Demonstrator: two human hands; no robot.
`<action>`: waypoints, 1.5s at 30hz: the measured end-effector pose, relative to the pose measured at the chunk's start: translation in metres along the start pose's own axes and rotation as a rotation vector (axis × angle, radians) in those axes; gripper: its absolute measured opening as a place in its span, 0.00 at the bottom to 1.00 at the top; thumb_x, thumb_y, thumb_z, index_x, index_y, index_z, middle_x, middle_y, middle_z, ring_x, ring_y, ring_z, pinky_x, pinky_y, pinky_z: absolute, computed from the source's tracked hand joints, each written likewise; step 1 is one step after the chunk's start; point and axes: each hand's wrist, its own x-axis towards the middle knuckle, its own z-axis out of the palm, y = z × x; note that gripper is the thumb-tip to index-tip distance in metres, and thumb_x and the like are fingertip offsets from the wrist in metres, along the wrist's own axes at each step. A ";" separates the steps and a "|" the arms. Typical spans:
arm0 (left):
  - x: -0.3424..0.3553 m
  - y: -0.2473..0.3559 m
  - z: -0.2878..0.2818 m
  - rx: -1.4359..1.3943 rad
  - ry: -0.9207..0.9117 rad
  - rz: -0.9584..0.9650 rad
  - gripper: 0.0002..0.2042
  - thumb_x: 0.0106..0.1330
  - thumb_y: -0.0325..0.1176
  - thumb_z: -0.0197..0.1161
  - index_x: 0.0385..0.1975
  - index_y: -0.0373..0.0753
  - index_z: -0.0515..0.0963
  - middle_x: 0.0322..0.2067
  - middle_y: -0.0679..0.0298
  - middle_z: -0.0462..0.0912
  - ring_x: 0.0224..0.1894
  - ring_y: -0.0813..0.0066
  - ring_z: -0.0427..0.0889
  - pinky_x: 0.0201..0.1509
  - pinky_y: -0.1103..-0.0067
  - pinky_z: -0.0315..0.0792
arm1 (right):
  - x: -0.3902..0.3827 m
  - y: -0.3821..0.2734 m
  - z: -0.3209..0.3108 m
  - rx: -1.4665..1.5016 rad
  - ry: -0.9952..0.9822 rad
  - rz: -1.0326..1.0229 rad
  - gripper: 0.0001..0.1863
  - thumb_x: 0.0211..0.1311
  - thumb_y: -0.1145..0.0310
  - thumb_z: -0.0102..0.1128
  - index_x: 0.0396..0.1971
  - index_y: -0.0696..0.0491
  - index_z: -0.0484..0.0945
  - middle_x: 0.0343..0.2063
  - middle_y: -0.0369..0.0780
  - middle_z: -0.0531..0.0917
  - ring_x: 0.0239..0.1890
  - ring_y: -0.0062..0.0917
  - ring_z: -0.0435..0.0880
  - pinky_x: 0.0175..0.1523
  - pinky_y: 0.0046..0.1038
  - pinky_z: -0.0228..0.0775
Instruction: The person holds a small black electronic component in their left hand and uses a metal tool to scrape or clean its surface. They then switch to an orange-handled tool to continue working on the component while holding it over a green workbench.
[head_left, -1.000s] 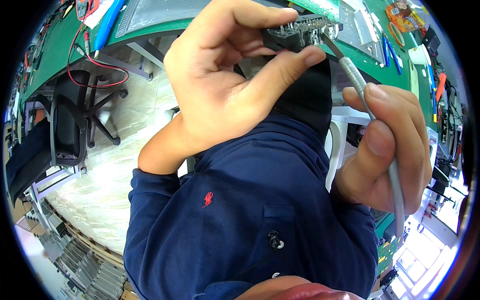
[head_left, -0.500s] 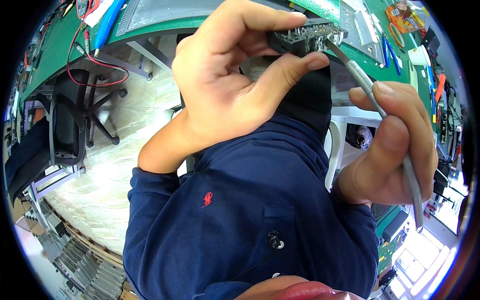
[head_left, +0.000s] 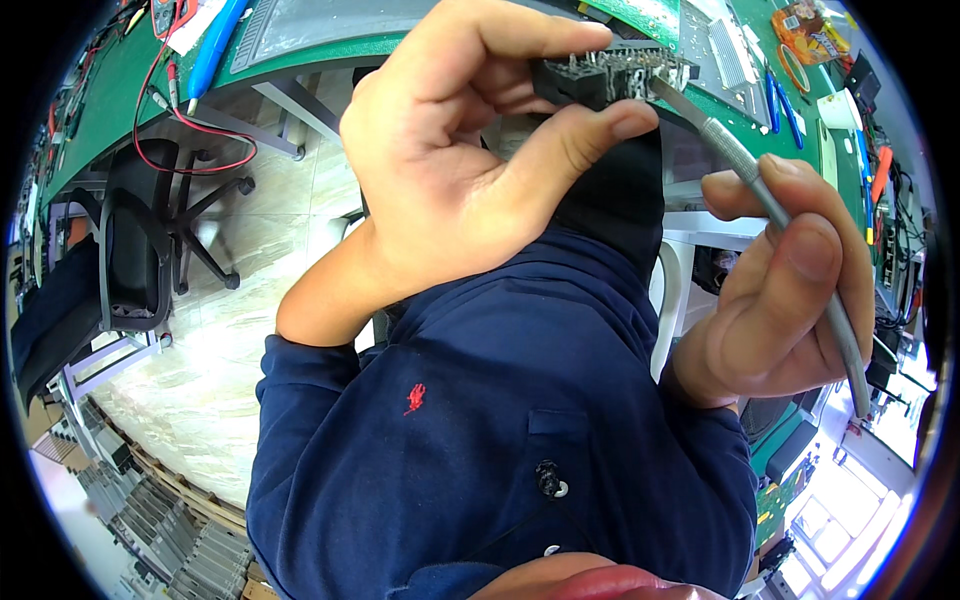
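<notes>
Between the thumb and fingers of my left hand (head_left: pixel 450 150) is a small black block with metal pins (head_left: pixel 610 80), its pins facing up and whitish residue along its near side. My right hand (head_left: pixel 790 270) grips a slim metal scraper knife (head_left: pixel 765 190) with a knurled handle, held like a pen. The knife's flat blade points up and left, and its tip meets the right end of the block near my left thumb. Both hands are raised in front of my body, before the table's edge.
A green-topped workbench (head_left: pixel 110 120) curves across the far side, with a grey mat (head_left: pixel 330 35), a blue pen-like tool (head_left: pixel 215 55) and red test leads (head_left: pixel 150 140). Blue tweezers (head_left: pixel 783 105) and an orange snack bag (head_left: pixel 808 35) lie right. A black chair (head_left: pixel 140 240) stands left.
My right hand has rolled the knife, its rear end swinging up and right. The block has tilted slightly in my left hand, which otherwise stays in place.
</notes>
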 end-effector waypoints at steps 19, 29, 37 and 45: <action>0.007 0.023 0.001 0.432 -0.153 -0.130 0.16 0.53 0.14 0.63 0.42 0.24 0.70 0.39 0.51 0.78 0.38 0.72 0.81 0.43 0.80 0.78 | -0.005 0.004 0.003 0.015 0.060 0.067 0.17 0.66 0.69 0.43 0.34 0.71 0.75 0.22 0.53 0.79 0.21 0.31 0.80 0.30 0.25 0.73; -0.003 -0.024 -0.012 -0.102 -0.120 0.061 0.17 0.52 0.13 0.64 0.42 0.24 0.70 0.40 0.49 0.78 0.39 0.72 0.81 0.44 0.81 0.77 | 0.007 0.003 -0.010 -0.036 -0.089 -0.110 0.13 0.60 0.71 0.51 0.30 0.69 0.77 0.21 0.51 0.80 0.21 0.32 0.80 0.32 0.27 0.72; -0.003 -0.017 -0.008 -0.084 -0.127 0.049 0.17 0.52 0.14 0.64 0.42 0.24 0.70 0.40 0.49 0.78 0.39 0.72 0.81 0.44 0.80 0.77 | 0.005 0.004 -0.013 0.024 -0.096 -0.019 0.16 0.64 0.70 0.48 0.33 0.70 0.77 0.21 0.52 0.80 0.22 0.32 0.81 0.33 0.26 0.73; -0.002 -0.016 -0.008 -0.099 -0.123 0.016 0.17 0.53 0.15 0.64 0.42 0.24 0.70 0.40 0.50 0.78 0.39 0.72 0.81 0.44 0.79 0.77 | 0.000 0.006 -0.015 0.105 -0.086 0.060 0.17 0.67 0.69 0.44 0.37 0.70 0.75 0.26 0.53 0.80 0.24 0.32 0.82 0.34 0.27 0.75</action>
